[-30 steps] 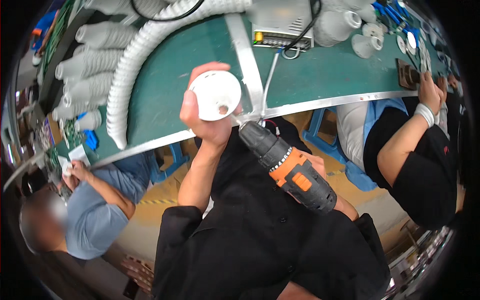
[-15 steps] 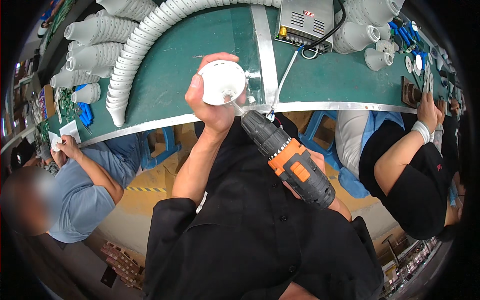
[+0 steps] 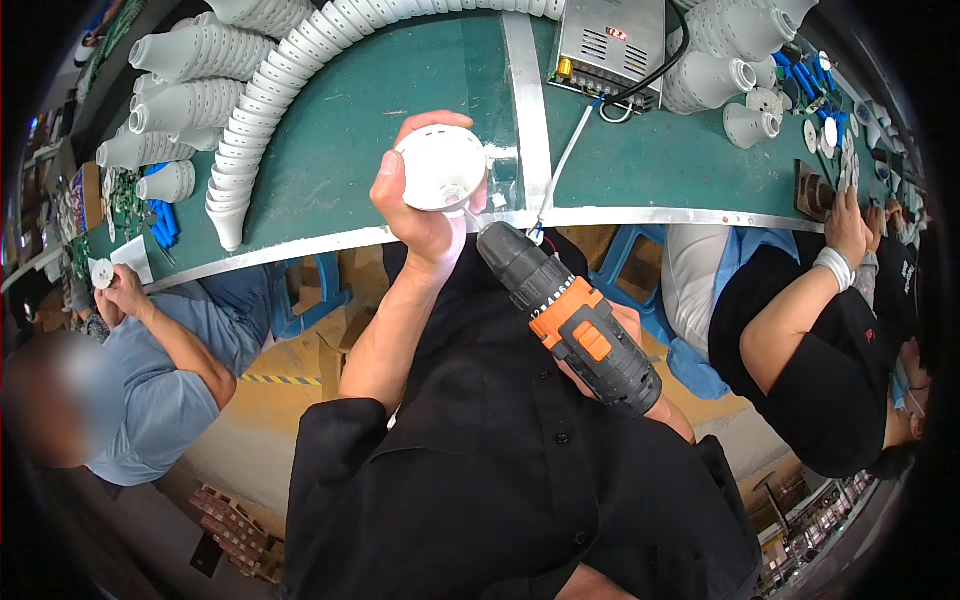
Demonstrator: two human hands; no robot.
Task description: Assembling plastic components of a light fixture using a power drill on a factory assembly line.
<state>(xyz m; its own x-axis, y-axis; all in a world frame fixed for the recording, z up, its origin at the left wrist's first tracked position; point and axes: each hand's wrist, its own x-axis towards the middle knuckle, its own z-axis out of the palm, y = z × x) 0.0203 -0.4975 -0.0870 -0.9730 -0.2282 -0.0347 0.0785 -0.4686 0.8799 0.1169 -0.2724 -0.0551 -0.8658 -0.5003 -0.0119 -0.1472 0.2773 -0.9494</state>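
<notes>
A white, cone-shaped plastic lamp housing (image 3: 438, 165) is gripped in my left hand (image 3: 425, 232), its wide mouth facing up and fingers wrapped round its side. Behind an orange and black cordless drill (image 3: 580, 325), my right hand (image 3: 628, 322) is closed on the handle, mostly hidden by the tool's body. The thin bit points up and left, and its tip reaches the lower edge of the housing. Whether it sits in a screw there I cannot make out. A patch of light falls on my left wrist, close to the bit.
A long curved row of nested white housings (image 3: 240, 150) lies on the green table (image 3: 370, 130). More stacks (image 3: 205, 55) stand far left and right. A metal power supply (image 3: 610, 55) with cables sits at the back. A person (image 3: 170, 370) sits left, another (image 3: 820, 370) right.
A light patch has appeared on my left wrist. My hands, the housing and the drill keep nearly the same pose, as the whole view shifts slightly. The person at left now shows a white disc.
</notes>
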